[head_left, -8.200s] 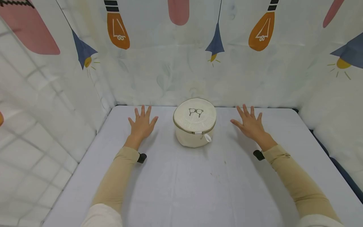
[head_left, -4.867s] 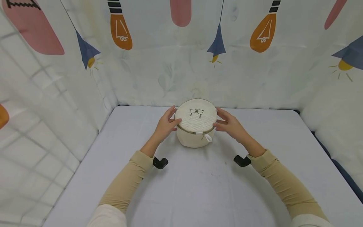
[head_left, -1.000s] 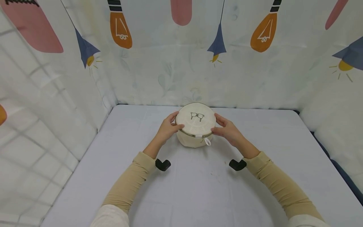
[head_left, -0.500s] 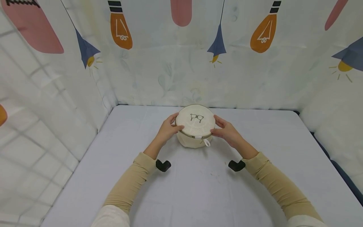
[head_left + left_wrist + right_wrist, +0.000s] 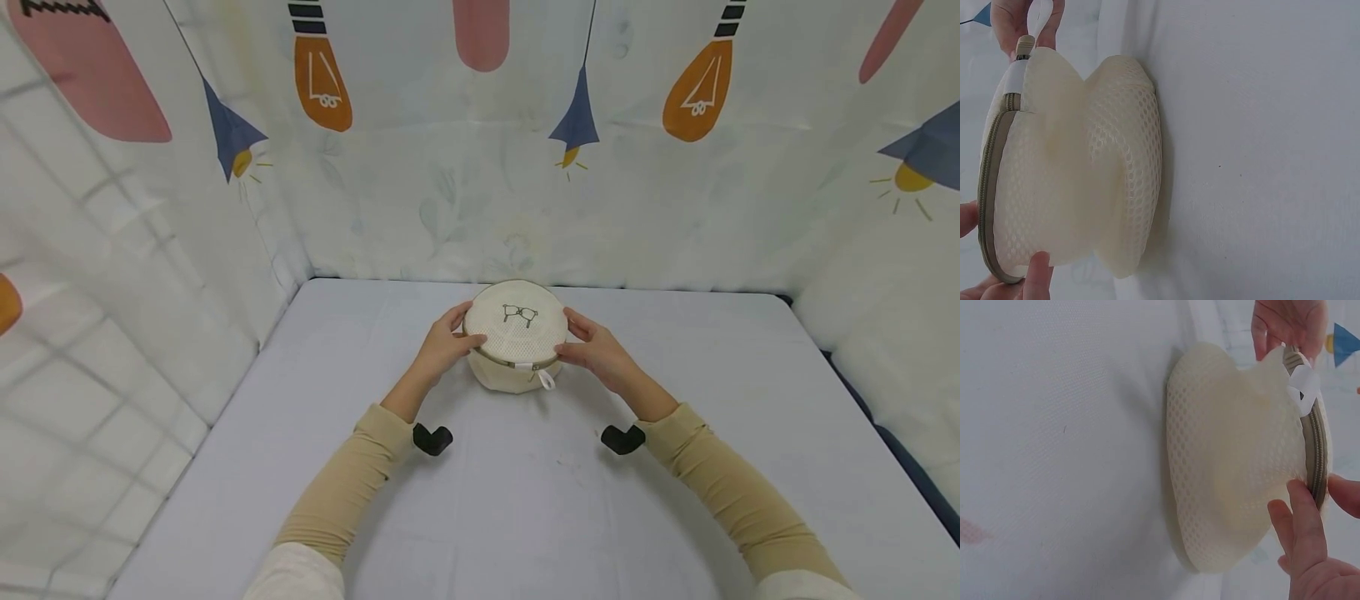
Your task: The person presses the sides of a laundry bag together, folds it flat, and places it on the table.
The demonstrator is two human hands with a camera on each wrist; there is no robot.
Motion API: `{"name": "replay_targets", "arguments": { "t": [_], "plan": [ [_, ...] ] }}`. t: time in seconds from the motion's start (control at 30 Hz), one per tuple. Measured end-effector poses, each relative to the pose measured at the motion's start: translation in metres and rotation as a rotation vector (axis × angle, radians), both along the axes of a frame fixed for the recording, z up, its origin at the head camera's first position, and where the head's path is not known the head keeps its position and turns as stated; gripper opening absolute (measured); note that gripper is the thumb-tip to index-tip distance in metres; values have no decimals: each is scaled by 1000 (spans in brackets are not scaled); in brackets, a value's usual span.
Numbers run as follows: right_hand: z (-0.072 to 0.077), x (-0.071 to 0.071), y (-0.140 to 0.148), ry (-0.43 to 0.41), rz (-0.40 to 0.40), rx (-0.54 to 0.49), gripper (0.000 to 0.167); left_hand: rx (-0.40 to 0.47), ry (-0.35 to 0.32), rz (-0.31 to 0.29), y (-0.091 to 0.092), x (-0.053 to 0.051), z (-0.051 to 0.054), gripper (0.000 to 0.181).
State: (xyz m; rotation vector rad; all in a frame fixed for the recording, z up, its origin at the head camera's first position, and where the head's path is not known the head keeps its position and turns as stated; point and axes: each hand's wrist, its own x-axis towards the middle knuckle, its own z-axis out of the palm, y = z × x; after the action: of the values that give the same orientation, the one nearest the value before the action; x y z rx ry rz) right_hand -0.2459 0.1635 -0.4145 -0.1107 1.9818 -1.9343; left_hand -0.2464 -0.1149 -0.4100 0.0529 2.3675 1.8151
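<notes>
A round cream mesh laundry bag [image 5: 513,342] with a glasses drawing on its top stands at the back middle of the table. My left hand [image 5: 441,352] pinches the left edge of its zipped rim, thumb on top and fingers below. On the opposite edge, my right hand [image 5: 600,355] pinches the rim in the same way. Both wrist views show the mesh side of the bag [image 5: 1129,162] folded in and bulging between rim and base. The zip [image 5: 1316,444] runs round the top edge, and a white loop tag [image 5: 547,380] hangs at the front. The bag's inside is hidden.
The white-covered table [image 5: 517,508] extends forward of the bag. Behind it hangs a pale curtain [image 5: 420,208] printed with lamps and bulbs. Black wrist cameras [image 5: 432,439] jut inward below the hands. A dark table edge [image 5: 918,471] shows at right.
Spread hands came in from either side and took hold of the bag's rim. Over the last second, the top has sunk lower and shifted slightly left, the sides folding under it.
</notes>
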Motion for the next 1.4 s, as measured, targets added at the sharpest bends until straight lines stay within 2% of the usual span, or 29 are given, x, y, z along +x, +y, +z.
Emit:
{"name": "replay_targets", "arguments": {
  "t": [0.77,1.07,1.4],
  "plan": [
    [-9,-5,-2,-8,18,-24,83,34,-28,-4,-1,-2,-5,77],
    [-7,-4,-4,-14,17,25,83,41,-45,11,-1,-4,-9,78],
    [-16,-7,-4,-35,1,21,83,53,-49,15,-2,-3,-13,78]
  ]
}}
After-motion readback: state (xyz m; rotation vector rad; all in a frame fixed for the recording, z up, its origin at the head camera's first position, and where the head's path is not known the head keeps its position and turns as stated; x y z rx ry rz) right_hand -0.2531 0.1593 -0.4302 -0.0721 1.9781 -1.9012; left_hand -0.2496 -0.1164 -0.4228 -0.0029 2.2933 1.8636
